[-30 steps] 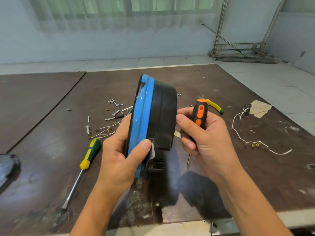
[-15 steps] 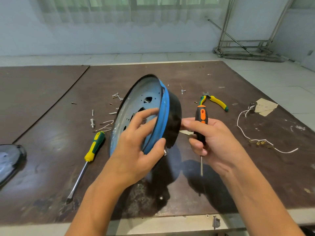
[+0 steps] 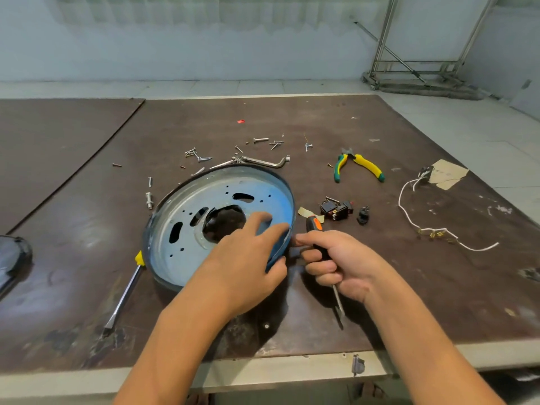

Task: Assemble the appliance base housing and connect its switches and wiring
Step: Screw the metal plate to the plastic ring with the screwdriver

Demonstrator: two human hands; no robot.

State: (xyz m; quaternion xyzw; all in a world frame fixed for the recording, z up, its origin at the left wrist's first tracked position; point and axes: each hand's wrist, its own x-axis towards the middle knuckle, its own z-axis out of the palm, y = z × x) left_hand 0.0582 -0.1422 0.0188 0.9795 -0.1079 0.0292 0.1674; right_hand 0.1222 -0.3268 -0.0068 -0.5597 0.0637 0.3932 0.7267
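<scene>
1. The round metal base housing (image 3: 233,182), a shallow grey-blue dish with a blue rim and several cut-outs in its floor, sits open side up at the centre of the frame on the dark brown board surface (image 3: 87,229). It appears slightly tilted.
2. The left hand (image 3: 245,258) holds the housing at its lower right rim, with the fingers (image 3: 260,220) laid inside on the dish floor and the thumb outside the rim, pinching the wall.
3. The right hand (image 3: 342,264), just right of the rim, has its fingers curled around the black-and-orange-handled screwdriver (image 3: 314,226). The shaft points toward the lower edge of the frame.
4. A yellow-handled flat screwdriver (image 3: 122,296) lies at lower left, its handle partly hidden under the housing.
5. Black rocker switches (image 3: 336,209) and a small black part (image 3: 363,215) lie just right of the housing.
6. Loose screws and a bent metal rod (image 3: 263,162) are scattered above the housing.
7. Yellow-and-green pliers (image 3: 359,166) lie at upper right. Farther right are a thin white wire (image 3: 400,200) and a torn piece of brown paper (image 3: 447,173).
8. A dark rounded object (image 3: 11,258) is cut off by the left edge.
</scene>
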